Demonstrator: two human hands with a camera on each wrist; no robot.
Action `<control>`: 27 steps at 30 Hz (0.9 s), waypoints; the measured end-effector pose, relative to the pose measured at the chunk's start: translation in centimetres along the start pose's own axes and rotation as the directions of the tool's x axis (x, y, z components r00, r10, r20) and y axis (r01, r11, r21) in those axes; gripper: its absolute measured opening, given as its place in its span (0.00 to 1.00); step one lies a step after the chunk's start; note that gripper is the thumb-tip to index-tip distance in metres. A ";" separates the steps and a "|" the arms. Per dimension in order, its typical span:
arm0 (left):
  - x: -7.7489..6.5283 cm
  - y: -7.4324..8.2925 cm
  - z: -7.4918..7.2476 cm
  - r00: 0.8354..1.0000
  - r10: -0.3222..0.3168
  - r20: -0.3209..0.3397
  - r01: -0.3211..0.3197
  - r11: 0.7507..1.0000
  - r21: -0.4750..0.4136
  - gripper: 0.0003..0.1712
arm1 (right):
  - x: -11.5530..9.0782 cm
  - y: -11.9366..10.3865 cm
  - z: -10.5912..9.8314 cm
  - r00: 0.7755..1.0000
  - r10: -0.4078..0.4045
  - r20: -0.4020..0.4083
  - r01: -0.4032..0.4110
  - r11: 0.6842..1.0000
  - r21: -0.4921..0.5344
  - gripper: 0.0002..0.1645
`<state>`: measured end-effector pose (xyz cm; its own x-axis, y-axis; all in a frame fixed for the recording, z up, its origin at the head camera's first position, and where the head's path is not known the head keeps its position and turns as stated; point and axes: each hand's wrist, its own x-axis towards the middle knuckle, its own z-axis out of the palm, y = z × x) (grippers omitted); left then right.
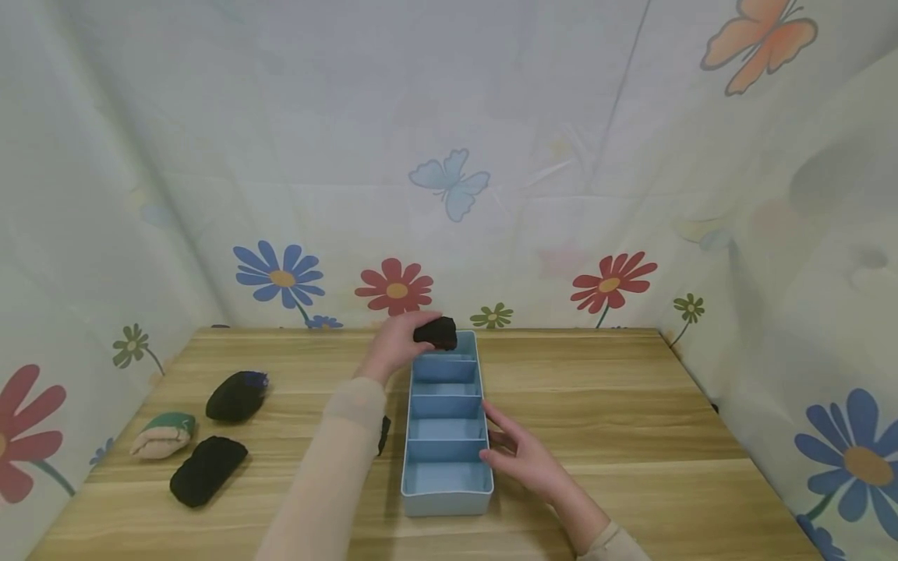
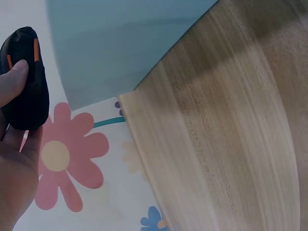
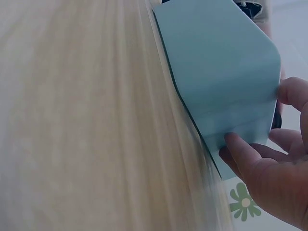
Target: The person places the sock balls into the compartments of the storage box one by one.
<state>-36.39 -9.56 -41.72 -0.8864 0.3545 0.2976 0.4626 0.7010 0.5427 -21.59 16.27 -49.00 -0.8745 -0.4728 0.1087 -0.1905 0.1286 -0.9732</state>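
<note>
My left hand (image 1: pixel 400 343) holds a black rolled-up sock bundle (image 1: pixel 436 333) over the far compartment of a light blue divided storage box (image 1: pixel 446 505). In the left wrist view, the thumb lies across this bundle (image 2: pixel 30 91), which has orange marks, with fingers beneath it. My right hand (image 1: pixel 522 456) rests against the box's right side. Its fingertips touch the outer wall (image 3: pixel 216 82) and rim in the right wrist view. The box compartments in front of the far one show bare bottoms; the far one is partly hidden by the bundle.
At the table's left lie a black bundle with a purple patch (image 1: pixel 237 396), a beige and green bundle (image 1: pixel 164 436) and another black bundle (image 1: pixel 208 471). Another dark item (image 1: pixel 383 435) shows partly behind the left forearm. A flower-printed curtain (image 1: pixel 547 234) surrounds the wooden table (image 1: pixel 596 405).
</note>
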 end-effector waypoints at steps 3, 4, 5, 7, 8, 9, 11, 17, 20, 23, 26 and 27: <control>0.0 0.2 0.2 1.000 -0.006 0.003 0.006 1.000 -0.008 0.33 | 0.0 0.0 0.1 1.000 -0.011 0.001 0.011 1.000 0.004 0.45; 0.0 0.2 0.3 1.000 -0.002 0.002 0.002 1.000 -0.009 0.33 | 0.0 -0.1 0.1 1.000 -0.015 0.002 0.015 1.000 0.005 0.45; 0.0 0.2 0.4 1.000 0.003 0.001 -0.003 1.000 -0.005 0.33 | 0.0 -0.1 0.2 1.000 -0.016 0.002 0.016 1.000 0.007 0.45; 0.1 0.1 0.5 1.000 0.007 -0.004 -0.007 1.000 0.001 0.33 | 0.0 -0.1 0.2 1.000 -0.025 0.003 0.025 1.000 0.006 0.45; 0.1 0.1 0.6 1.000 0.011 -0.005 -0.011 1.000 0.008 0.33 | 0.0 -0.1 0.2 1.000 -0.025 0.002 0.025 1.000 0.005 0.45; 0.1 0.0 0.7 1.000 0.009 -0.004 -0.009 1.000 0.011 0.33 | 0.0 -0.1 0.2 1.000 -0.024 0.001 0.024 1.000 0.003 0.45; 0.2 0.0 0.9 1.000 0.004 -0.002 -0.004 1.000 0.020 0.34 | 0.0 -0.1 0.2 1.000 -0.023 0.000 0.023 1.000 0.001 0.45; 0.1 0.2 1.4 1.000 -0.028 0.005 0.028 0.999 0.022 0.34 | 0.0 0.1 0.2 1.000 0.007 -0.010 -0.007 1.000 0.000 0.45; 0.1 0.3 1.6 0.999 -0.036 0.003 0.036 0.999 0.010 0.34 | 0.0 0.2 0.2 1.000 0.009 -0.010 -0.009 1.000 -0.002 0.46; 0.0 0.3 1.7 0.999 -0.041 0.004 0.041 0.999 0.008 0.34 | 0.1 0.2 0.2 1.000 0.011 -0.012 -0.011 1.000 -0.010 0.46; 0.0 0.3 1.7 0.999 -0.049 0.010 0.049 0.999 0.004 0.34 | 0.1 0.2 0.1 1.000 0.014 -0.011 -0.014 1.000 -0.020 0.46; 0.0 0.3 1.8 0.999 -0.047 0.010 0.047 0.999 0.004 0.34 | 0.1 0.2 0.1 1.000 0.015 -0.011 -0.015 1.000 -0.019 0.46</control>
<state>-36.27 -8.26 -42.98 -0.9075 0.3273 0.2634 0.4201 0.7195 0.5531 -21.66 16.14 -49.26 -0.8820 -0.4614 0.0964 -0.1857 0.1523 -0.9707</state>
